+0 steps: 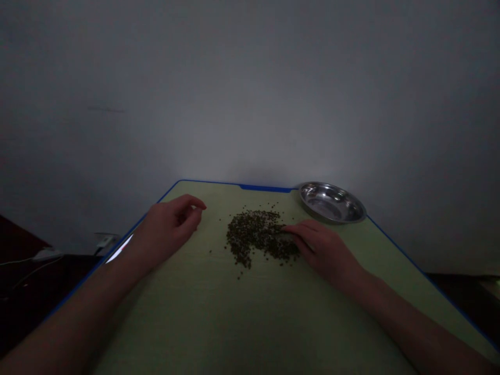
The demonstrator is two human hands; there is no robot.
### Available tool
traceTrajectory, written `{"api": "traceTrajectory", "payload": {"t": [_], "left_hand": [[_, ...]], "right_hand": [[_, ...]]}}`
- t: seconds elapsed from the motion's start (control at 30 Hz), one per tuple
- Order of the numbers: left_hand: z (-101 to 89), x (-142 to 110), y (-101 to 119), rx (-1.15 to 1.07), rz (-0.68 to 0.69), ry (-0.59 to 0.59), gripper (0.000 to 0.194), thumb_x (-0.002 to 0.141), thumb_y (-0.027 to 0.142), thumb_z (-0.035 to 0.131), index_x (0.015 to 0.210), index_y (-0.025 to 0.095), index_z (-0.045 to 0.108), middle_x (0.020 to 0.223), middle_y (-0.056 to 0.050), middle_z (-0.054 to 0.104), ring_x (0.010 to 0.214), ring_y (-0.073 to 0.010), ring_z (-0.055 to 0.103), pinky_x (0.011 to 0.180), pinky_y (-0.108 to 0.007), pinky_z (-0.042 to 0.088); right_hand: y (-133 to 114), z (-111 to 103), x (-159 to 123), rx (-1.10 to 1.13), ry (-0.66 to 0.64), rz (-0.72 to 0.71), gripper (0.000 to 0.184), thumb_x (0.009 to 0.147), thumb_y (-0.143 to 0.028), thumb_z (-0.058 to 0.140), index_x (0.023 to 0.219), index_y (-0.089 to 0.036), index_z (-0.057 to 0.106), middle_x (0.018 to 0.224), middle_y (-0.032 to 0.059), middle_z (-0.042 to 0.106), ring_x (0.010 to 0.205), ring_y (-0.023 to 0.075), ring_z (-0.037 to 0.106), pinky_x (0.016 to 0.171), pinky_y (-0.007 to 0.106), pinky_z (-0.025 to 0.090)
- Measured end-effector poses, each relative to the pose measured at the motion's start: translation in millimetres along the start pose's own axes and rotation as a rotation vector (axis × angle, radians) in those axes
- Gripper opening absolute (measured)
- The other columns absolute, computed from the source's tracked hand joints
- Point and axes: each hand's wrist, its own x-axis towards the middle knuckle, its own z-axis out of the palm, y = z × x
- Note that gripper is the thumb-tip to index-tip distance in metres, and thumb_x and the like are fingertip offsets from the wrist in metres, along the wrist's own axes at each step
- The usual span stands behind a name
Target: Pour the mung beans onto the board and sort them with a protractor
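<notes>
Grey wall (250, 94); green table (234, 323), blue-edged. Stainless-steel bowl (332, 205), far right corner. Right hand (324, 247), fingers pinched, contents indeterminable. Left hand (170, 224), loosely curled, nothing visible held. Dark grains (250, 229), spread mid-table beside right fingertips, outside bowl; handling seems unfinished.

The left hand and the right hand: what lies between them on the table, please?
The head view shows a loose spread of small dark grains between the left hand and the right hand, whose fingertips reach over it.
</notes>
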Motion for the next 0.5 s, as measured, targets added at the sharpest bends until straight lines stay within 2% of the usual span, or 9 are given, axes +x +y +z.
{"api": "traceTrajectory", "payload": {"t": [0.13, 0.27, 0.37, 0.5], "left_hand": [[-1.7, -1, 0, 0.009, 0.026, 0.004, 0.032, 0.082, 0.04, 0.043, 0.096, 0.02, 0.065, 0.057, 0.002, 0.061, 0.052, -0.0142, 0.055, 0.054, -0.027, 0.04], [-2.9, -1, 0, 0.005, 0.033, 0.014, 0.033, 0.083, 0.04, 0.043, 0.096, 0.019, 0.065, 0.057, 0.002, 0.06, 0.054, -0.0146, 0.056, 0.056, -0.027, 0.041], [-3.5, -1, 1, -0.013, 0.015, 0.024, 0.033, 0.083, 0.041, 0.043, 0.095, 0.019, 0.065, 0.059, 0.002, 0.061, 0.055, -0.0148, 0.057, 0.058, -0.027, 0.042], [-4.1, -2, 3, -0.019, 0.017, 0.023, 0.033, 0.083, 0.041, 0.043, 0.095, 0.019, 0.065, 0.059, 0.002, 0.061, 0.054, -0.015, 0.056, 0.057, -0.028, 0.041]], "right_hand": [[-17, -5, 0, 0.151, 0.042, 0.006, 0.024, 0.092, -0.019, 0.049, 0.106, -0.02, 0.069, 0.092, 0.0084, 0.072, 0.083, 0.0203, 0.066, 0.074, 0.033, 0.052], [-52, -2, 12, 0.293, -0.088, -0.074, 0.025, 0.091, -0.016, 0.05, 0.104, -0.021, 0.07, 0.09, 0.0042, 0.072, 0.081, 0.0168, 0.066, 0.073, 0.029, 0.051], [-69, 0, 32, 0.245, -0.204, -0.14, 0.023, 0.091, -0.014, 0.052, 0.102, -0.021, 0.071, 0.091, 0.0039, 0.071, 0.083, 0.0167, 0.064, 0.074, 0.028, 0.049], [-67, 7, 64, 0.129, -0.205, -0.161, 0.02, 0.09, -0.013, 0.056, 0.099, -0.02, 0.072, 0.091, 0.005, 0.072, 0.085, 0.0179, 0.064, 0.077, 0.029, 0.047]]}}
